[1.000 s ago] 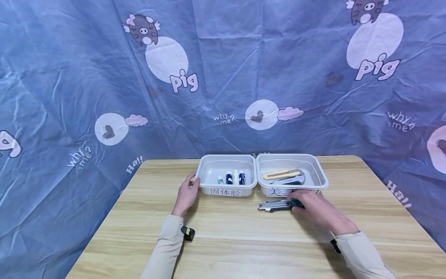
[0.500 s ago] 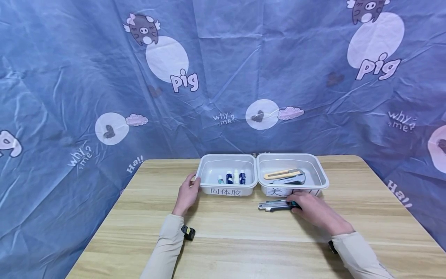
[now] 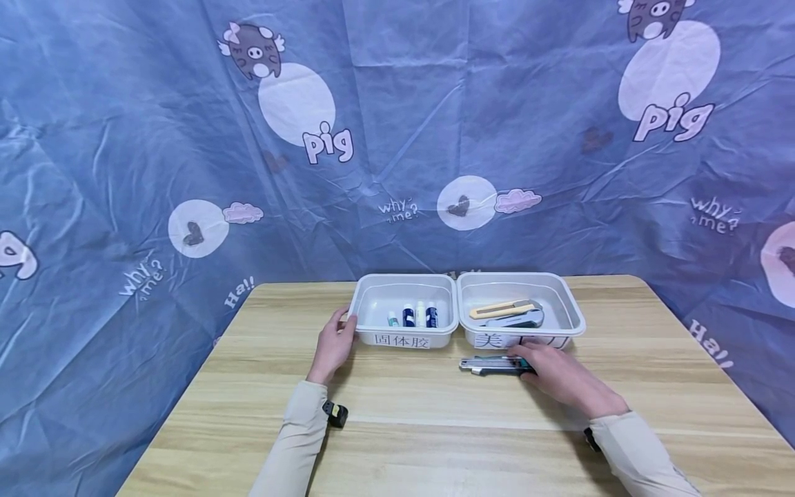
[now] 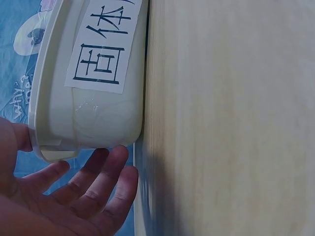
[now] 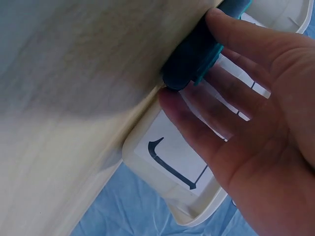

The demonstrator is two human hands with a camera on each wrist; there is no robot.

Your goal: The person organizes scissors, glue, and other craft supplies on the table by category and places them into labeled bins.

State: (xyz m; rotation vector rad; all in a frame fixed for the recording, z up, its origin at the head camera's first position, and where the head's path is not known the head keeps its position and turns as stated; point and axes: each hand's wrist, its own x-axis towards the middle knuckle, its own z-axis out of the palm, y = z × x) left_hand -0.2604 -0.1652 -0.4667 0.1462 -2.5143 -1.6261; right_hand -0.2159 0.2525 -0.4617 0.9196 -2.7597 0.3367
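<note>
In the head view, a utility knife [image 3: 493, 366] with a dark green handle lies level in front of the right bin. My right hand [image 3: 553, 373] holds its handle end; the right wrist view shows the thumb and fingers on either side of the green handle [image 5: 194, 54]. At the outer end of the left white plastic bin [image 3: 406, 338] is my left hand [image 3: 333, 350]. In the left wrist view, the thumb hooks over the bin's rim [image 4: 37, 113] and the fingers [image 4: 118, 157] touch the wall below.
Several small glue sticks [image 3: 420, 316] stand in the left bin. Its neighbour, the right white bin [image 3: 577, 321], holds a yellow utility knife [image 3: 504, 309] and a grey-blue one [image 3: 515, 321]. Paper labels face forward. A blue printed cloth [image 3: 397, 138] hangs behind the wooden table [image 3: 397, 442].
My right hand has shifted slightly left along the knife's handle, while the knife stays nearly in place. The left hand and both bins look unmoved.
</note>
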